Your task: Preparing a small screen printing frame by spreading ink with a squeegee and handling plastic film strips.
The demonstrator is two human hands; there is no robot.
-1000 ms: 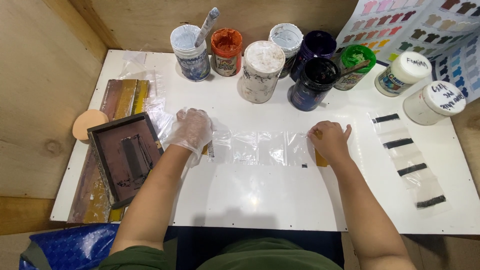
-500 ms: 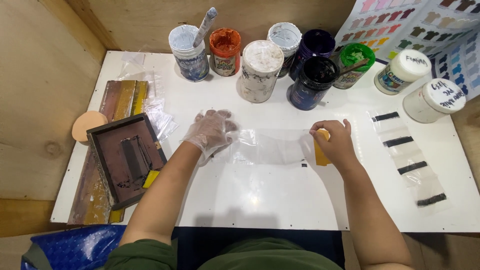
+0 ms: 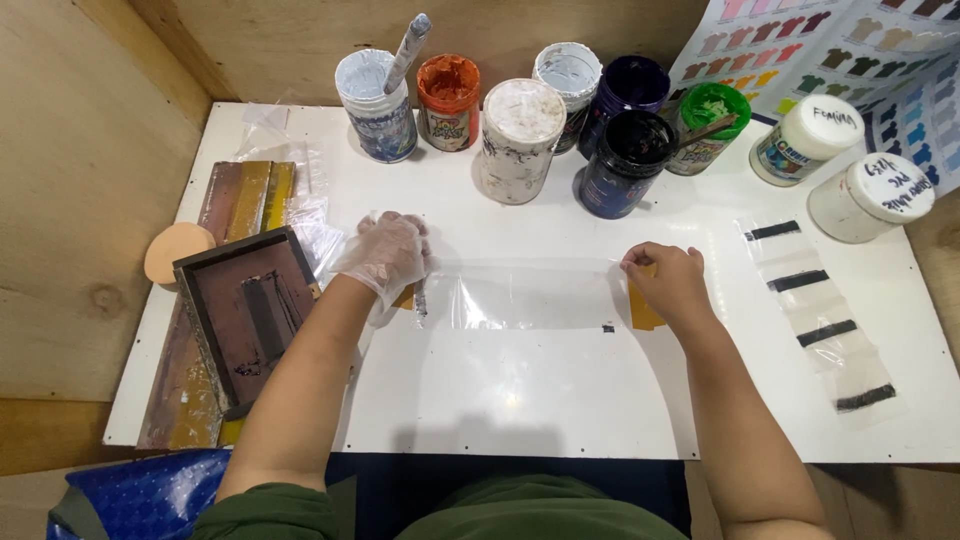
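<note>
A white counter [image 3: 520,400] is filling most of the frame, with a row of paint jars [image 3: 520,140] standing along its upper edge. At the left of the frame a dark framed printing screen [image 3: 248,315] is lying over wooden boards, and at the right a clear strip with black swatches [image 3: 820,310] is resting flat. In the centre a clear plastic sheet [image 3: 530,295] is lying stretched across the counter between the hands. The left hand [image 3: 385,255], in a thin clear glove, is pressing its end down with fingers curled together. The right hand [image 3: 672,283], bare, is pinching the other end at its top corner, fingers clamped on it, partly covering a yellow card [image 3: 642,312]
</note>
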